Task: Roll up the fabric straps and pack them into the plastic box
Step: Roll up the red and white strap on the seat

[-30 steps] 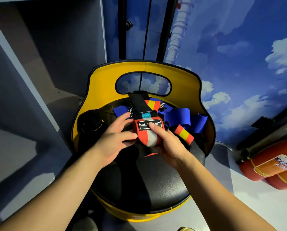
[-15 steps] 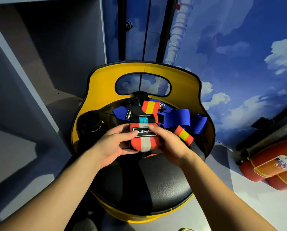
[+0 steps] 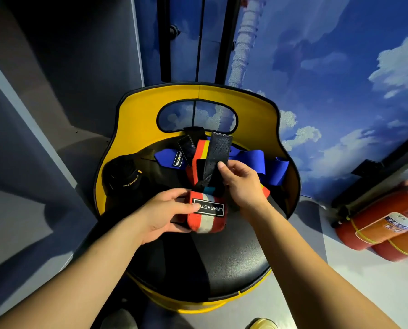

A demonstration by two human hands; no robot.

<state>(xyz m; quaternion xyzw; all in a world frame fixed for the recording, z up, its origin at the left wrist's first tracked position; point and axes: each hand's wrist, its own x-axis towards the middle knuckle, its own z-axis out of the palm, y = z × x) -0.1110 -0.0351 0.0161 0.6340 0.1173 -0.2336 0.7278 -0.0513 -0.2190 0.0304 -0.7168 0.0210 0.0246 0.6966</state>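
A yellow chair (image 3: pixel 136 119) with a black seat stood before a blue cloud-painted wall (image 3: pixel 328 67); red fire extinguishers (image 3: pixel 383 224) lay on the pale floor (image 3: pixel 340 269).

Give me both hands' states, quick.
Left hand: grips the rolled strap.
Right hand: pinches the black tab.

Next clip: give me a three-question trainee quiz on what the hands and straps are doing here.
1. True or false: the left hand grips the rolled red-and-white strap.
2. What does the right hand pinch? A) the blue strap B) the black strap end C) the fire extinguisher
3. What do the straps lie on?

Key: 1 true; 2 B; 3 the black seat of the yellow chair.
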